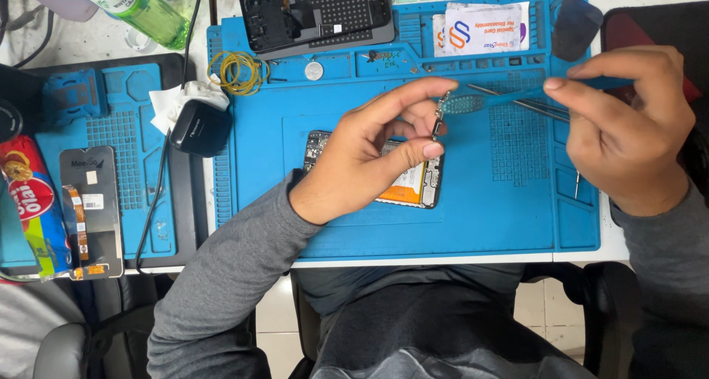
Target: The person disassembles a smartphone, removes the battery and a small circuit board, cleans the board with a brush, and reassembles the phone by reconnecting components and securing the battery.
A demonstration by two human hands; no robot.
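Left hand (pixel 369 154) pinches a small circuit strip (pixel 439 117) between thumb and forefinger, held upright above the blue work mat (pixel 473 216). Other fingers curled in. Right hand (pixel 628 124) grips the handle of a teal brush (pixel 473 102), thumb and fingers closed narrow around it; the brush head touches the upper end of the strip.

Under the left hand, on the mat: an opened phone (pixel 413 183), back off, orange-yellow battery visible, partly hidden by the hand. Tweezers (pixel 528 102) lie on the mat's gridded area just below the brush.

The mat's top-row compartments hold small parts: a coin cell (pixel 314 70) in one, tiny screws (pixel 384 55) in the next, contents too small to tell further. A phone back frame (pixel 317 13) sits across the mat's top edge, a white packet (pixel 480 28) beside it. Yellow rubber bands (pixel 240 70) at top left of the mat. Off the mat to the left: black pouch (pixel 199 128), white tissue (pixel 173 102), spare screen (pixel 92 209) on a second mat, green bottle (pixel 136 6).
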